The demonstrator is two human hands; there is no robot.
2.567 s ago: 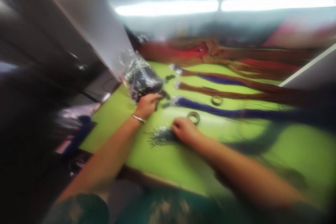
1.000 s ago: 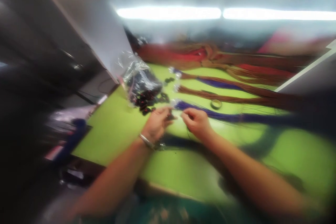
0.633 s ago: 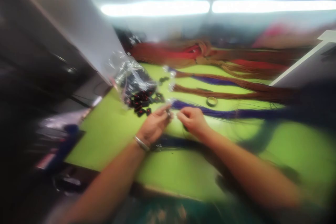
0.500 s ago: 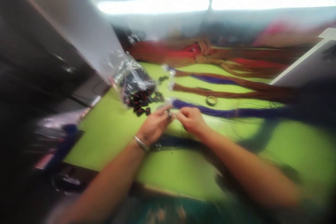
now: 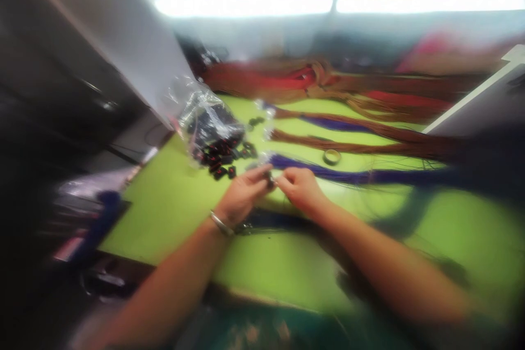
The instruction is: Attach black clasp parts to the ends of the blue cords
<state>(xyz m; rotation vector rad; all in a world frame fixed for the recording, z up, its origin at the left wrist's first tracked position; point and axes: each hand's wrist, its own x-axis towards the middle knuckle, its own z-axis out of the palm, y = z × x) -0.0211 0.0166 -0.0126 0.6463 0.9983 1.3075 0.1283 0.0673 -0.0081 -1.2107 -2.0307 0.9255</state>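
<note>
One dark piece [image 5: 270, 179] is pinched by the left hand [image 5: 241, 195]; just beside, a wire end [image 5: 276, 181] seems pinched by the right hand [image 5: 302, 187]. Both are best kept steady and aligned. Dark wires [image 5: 279, 221] lie nearer, loose pieces [image 5: 221, 159] beyond.

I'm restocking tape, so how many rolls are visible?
1 certain: a tape roll on the green table, between a brown bundle and a blue bundle. Others may hide behind the right hand.
</note>
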